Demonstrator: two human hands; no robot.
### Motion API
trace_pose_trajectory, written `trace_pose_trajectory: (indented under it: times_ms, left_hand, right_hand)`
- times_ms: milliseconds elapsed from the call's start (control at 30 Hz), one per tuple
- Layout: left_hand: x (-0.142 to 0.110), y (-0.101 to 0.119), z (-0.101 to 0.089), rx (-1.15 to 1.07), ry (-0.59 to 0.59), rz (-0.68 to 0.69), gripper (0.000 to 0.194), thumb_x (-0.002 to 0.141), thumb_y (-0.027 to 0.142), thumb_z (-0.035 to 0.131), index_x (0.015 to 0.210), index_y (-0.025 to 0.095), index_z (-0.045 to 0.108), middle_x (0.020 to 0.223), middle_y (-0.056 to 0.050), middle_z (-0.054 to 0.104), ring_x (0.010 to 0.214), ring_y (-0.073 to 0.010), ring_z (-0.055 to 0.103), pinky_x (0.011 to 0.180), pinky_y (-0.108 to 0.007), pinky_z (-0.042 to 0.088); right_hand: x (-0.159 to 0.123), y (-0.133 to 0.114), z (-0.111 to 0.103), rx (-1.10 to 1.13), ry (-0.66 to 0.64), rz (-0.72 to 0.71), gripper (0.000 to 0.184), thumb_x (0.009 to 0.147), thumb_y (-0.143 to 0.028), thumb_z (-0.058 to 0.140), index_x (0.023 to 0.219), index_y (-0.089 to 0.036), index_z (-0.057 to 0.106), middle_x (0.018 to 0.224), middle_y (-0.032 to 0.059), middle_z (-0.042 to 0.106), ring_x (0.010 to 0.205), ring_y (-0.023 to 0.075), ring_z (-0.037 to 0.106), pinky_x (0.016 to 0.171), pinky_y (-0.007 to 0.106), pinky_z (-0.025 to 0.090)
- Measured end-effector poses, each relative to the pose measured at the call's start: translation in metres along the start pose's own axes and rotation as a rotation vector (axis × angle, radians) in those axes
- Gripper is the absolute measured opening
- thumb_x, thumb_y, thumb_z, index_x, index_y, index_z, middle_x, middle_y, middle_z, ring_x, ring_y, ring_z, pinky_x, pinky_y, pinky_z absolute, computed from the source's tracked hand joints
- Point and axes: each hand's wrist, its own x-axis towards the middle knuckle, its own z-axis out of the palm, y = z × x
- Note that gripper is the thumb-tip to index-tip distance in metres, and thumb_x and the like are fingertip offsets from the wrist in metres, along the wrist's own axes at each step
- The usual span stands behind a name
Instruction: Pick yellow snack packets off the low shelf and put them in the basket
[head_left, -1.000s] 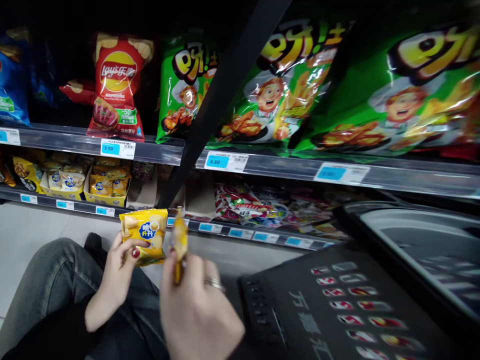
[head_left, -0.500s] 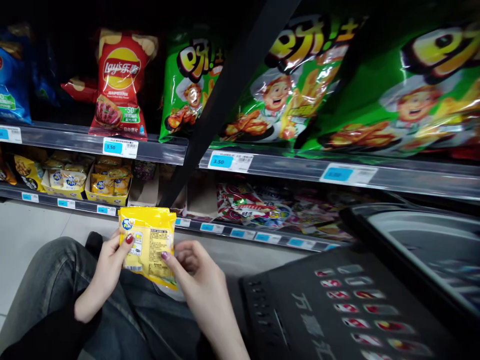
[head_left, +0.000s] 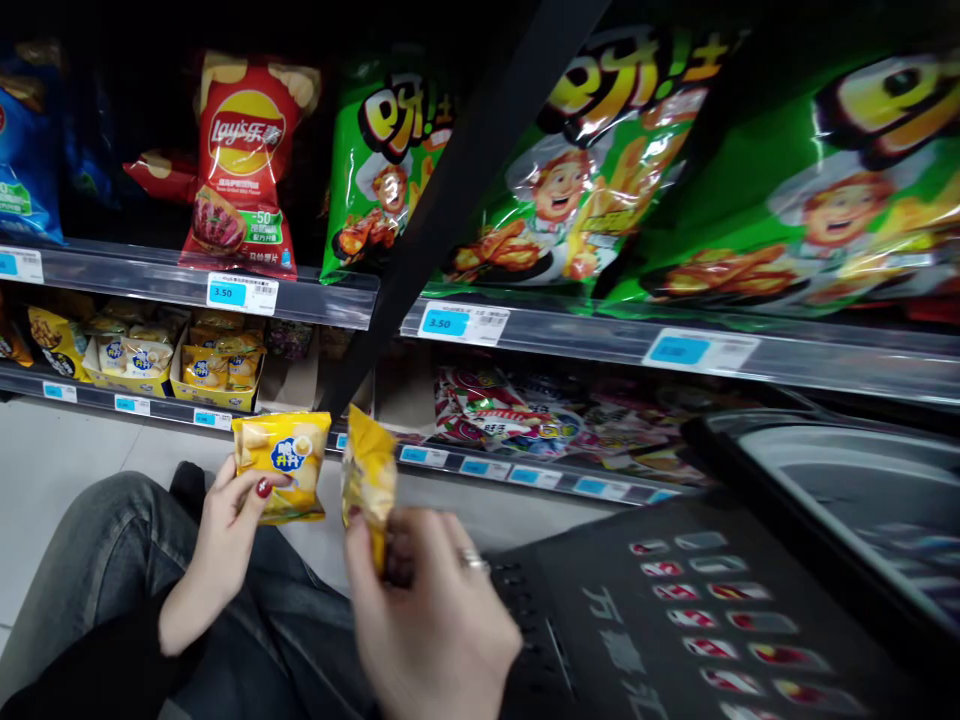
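My left hand [head_left: 225, 535] pinches a small yellow snack packet [head_left: 281, 465] at its left edge, its front with the blue logo turned toward me. Close beside it, a second yellow snack packet [head_left: 369, 470] is gripped by my right hand [head_left: 439, 610], seen nearly edge-on and a little blurred. A gap separates the two packets. Both are held up over my knees, in front of the lower shelf. The fingertips of my right hand are partly hidden behind the packet.
Two open cartons of similar packets, the nearer being a yellow carton [head_left: 217, 390], stand on the lower shelf. Above are a red chip bag [head_left: 244, 165] and large green bags [head_left: 559, 190]. A dark slanted post [head_left: 450, 190] divides the shelves. At right stands a dark grey bin [head_left: 600, 600].
Before, both hands were at what looked like one packet, its printed back showing. Now two packets are apart: the left one shows its front, and my right hand has turned its own edge-on.
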Motion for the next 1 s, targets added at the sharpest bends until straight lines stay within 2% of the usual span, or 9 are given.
trace_pose_trajectory:
  times_ms: [133, 300, 400, 500, 633, 800, 867, 967, 1000]
  left_hand:
    - [-0.012, -0.003, 0.007, -0.135, -0.035, -0.031, 0.041, 0.072, 0.054, 0.058, 0.096, 0.023, 0.07, 0.114, -0.009, 0.055, 0.114, -0.0275, 0.047, 0.096, -0.037, 0.038]
    - [-0.008, -0.009, 0.007, -0.414, 0.082, -0.388, 0.043, 0.055, 0.053, 0.073, 0.079, 0.018, 0.069, 0.107, -0.01, 0.064, 0.109, -0.031, 0.052, 0.095, -0.042, 0.04]
    - [-0.002, -0.005, 0.005, -0.517, -0.067, -0.377, 0.026, 0.066, 0.038, 0.07, 0.082, 0.017, 0.068, 0.102, -0.009, 0.066, 0.1, -0.0283, 0.057, 0.085, -0.038, 0.046]
    - [0.001, 0.0, 0.003, -0.537, -0.144, -0.316, 0.022, 0.076, 0.033, 0.062, 0.092, 0.019, 0.066, 0.1, -0.006, 0.067, 0.101, -0.0249, 0.057, 0.085, -0.034, 0.046]
    - [-0.002, 0.002, 0.0, -0.394, -0.223, -0.214, 0.028, 0.085, 0.037, 0.049, 0.107, 0.021, 0.056, 0.108, -0.006, 0.063, 0.098, -0.0215, 0.058, 0.084, -0.032, 0.046]
    - [-0.011, 0.0, -0.003, 0.067, -0.173, 0.042, 0.033, 0.09, 0.034, 0.036, 0.12, 0.02, 0.036, 0.125, -0.013, 0.051, 0.107, -0.0207, 0.053, 0.091, -0.035, 0.041]
    - [-0.007, 0.003, -0.004, 0.202, -0.238, 0.115, 0.044, 0.09, 0.033, 0.037, 0.129, 0.019, 0.025, 0.129, -0.016, 0.048, 0.114, -0.0211, 0.049, 0.095, -0.036, 0.038]
    - [0.028, 0.013, -0.015, 0.367, -0.325, 0.108, 0.053, 0.092, 0.03, 0.029, 0.138, 0.015, 0.007, 0.124, -0.017, 0.054, 0.111, -0.0185, 0.054, 0.091, -0.034, 0.043]
    - [0.049, 0.016, -0.023, 0.472, -0.271, 0.072, 0.048, 0.093, 0.026, 0.019, 0.138, 0.013, 0.007, 0.118, -0.017, 0.059, 0.104, -0.0171, 0.058, 0.084, -0.032, 0.047]
  right_hand:
    - [-0.025, -0.027, 0.02, -0.332, -0.039, -0.295, 0.02, 0.082, -0.01, 0.04, 0.074, -0.017, 0.057, 0.063, 0.0059, 0.056, 0.05, 0.0178, 0.052, 0.047, 0.028, 0.037]
    - [-0.025, -0.028, 0.02, 0.072, -0.256, -0.298, 0.026, 0.08, -0.007, 0.039, 0.094, -0.013, 0.061, 0.081, 0.0102, 0.066, 0.072, 0.021, 0.063, 0.063, 0.03, 0.049]
    - [-0.006, -0.005, 0.005, 0.374, -0.259, -0.085, 0.012, 0.081, -0.02, 0.051, 0.088, -0.02, 0.061, 0.075, 0.0026, 0.063, 0.066, 0.0152, 0.059, 0.061, 0.025, 0.048]
    - [0.007, 0.016, 0.007, 0.56, -0.188, 0.332, 0.046, 0.065, -0.041, 0.069, 0.104, -0.019, 0.056, 0.094, 0.0081, 0.062, 0.084, 0.0219, 0.059, 0.069, 0.032, 0.05]
    - [0.003, 0.017, 0.027, 1.12, -0.552, 0.69, 0.056, 0.062, -0.047, 0.07, 0.107, -0.017, 0.056, 0.105, 0.0115, 0.065, 0.094, 0.0261, 0.062, 0.076, 0.038, 0.052]
    - [0.001, 0.011, 0.039, 1.316, -0.591, 0.866, 0.05, 0.052, -0.037, 0.08, 0.093, -0.015, 0.063, 0.094, 0.0108, 0.07, 0.086, 0.0285, 0.066, 0.079, 0.042, 0.052]
    - [0.006, 0.015, 0.038, 1.301, -0.545, 0.899, 0.051, 0.048, -0.033, 0.082, 0.091, -0.014, 0.063, 0.091, 0.0111, 0.071, 0.084, 0.0298, 0.067, 0.077, 0.043, 0.053]
    - [0.015, 0.022, 0.032, 1.279, -0.514, 0.96, 0.047, 0.05, -0.033, 0.082, 0.088, -0.014, 0.063, 0.088, 0.0107, 0.072, 0.079, 0.0308, 0.068, 0.071, 0.042, 0.055]
    - [0.018, 0.025, 0.029, 1.281, -0.522, 0.975, 0.044, 0.052, -0.033, 0.081, 0.088, -0.015, 0.064, 0.086, 0.0103, 0.072, 0.077, 0.0307, 0.068, 0.069, 0.042, 0.055]
